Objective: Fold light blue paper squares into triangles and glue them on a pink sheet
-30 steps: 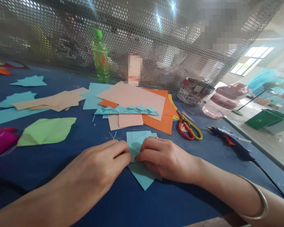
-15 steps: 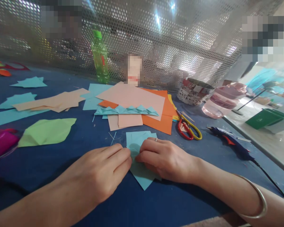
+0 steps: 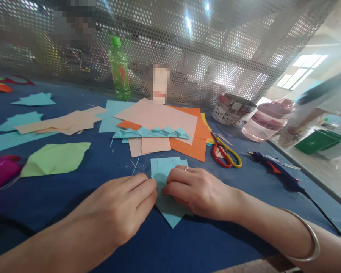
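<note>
Sheets of light blue paper [image 3: 172, 218] lie on the blue table in front of me, one corner pointing toward me. My left hand [image 3: 127, 206] is closed at the paper's left edge, fingertips curled down and mostly hidden. On the right side, my right hand [image 3: 197, 189], with a ring on it, presses its bent fingers together on the same paper. The fingertips of both hands nearly meet over it. Just beyond lies a folded light blue paper strip [image 3: 147, 132] with a row of pointed triangles.
Pink paper [image 3: 156, 113] and orange paper [image 3: 190, 149] are piled behind the strip. Scissors [image 3: 226, 154] and a glue gun [image 3: 275, 168] lie at right, near a newspaper-covered pot [image 3: 230, 112] and a pink bottle [image 3: 263, 123]. A green bottle [image 3: 119, 72] stands behind; green paper [image 3: 57, 159] lies left.
Both hands stay on the light blue paper with almost no visible movement. The view has shifted very slightly. In the right background, a person's blurred shape has moved.
</note>
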The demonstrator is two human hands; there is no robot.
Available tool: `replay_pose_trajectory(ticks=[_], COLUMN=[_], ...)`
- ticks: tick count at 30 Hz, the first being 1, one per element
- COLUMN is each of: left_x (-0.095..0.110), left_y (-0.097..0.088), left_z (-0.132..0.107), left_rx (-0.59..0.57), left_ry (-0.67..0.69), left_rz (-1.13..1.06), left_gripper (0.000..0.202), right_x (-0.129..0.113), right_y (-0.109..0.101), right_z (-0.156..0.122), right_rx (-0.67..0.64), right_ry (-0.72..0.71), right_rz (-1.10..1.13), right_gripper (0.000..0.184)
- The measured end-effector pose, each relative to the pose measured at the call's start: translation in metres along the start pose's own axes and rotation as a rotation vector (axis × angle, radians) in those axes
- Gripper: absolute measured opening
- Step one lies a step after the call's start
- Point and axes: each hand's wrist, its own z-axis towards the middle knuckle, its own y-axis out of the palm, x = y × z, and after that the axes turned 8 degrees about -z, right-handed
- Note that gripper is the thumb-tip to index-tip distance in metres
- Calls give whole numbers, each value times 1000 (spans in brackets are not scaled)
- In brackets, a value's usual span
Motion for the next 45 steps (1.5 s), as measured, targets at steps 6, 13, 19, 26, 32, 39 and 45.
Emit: replay_pose_trajectory(ticks=[6,13,19,26,32,39,45], left_x=[2,-3,2,7,8,11,12], left_y=[4,8,6,10,14,13,6], left_z=[-4,-10,-10,-14,-18,-14,-11], left_rx=[4,-14,-12,69,81,139,42], left_ry=[15,16,-43,4,-33,-7,4], left_rz=[12,-18,-49,14,15,33,84], left_gripper=[46,38,39,46,45,40,40], right_x=[-1,0,0,0,-2,-4,-6], right_y=[-3,-1,4,6,5,1,0], right_z=[1,1,0,-3,-1,3,3], right_rx=[-30,3,116,136,148,157,163], right_ry=[-15,-44,-76,-187,-139,-143,-124], right_rz=[-54,-10,-35,-98,-94,-115,-137], right_gripper=[30,27,29,31,28,29,29])
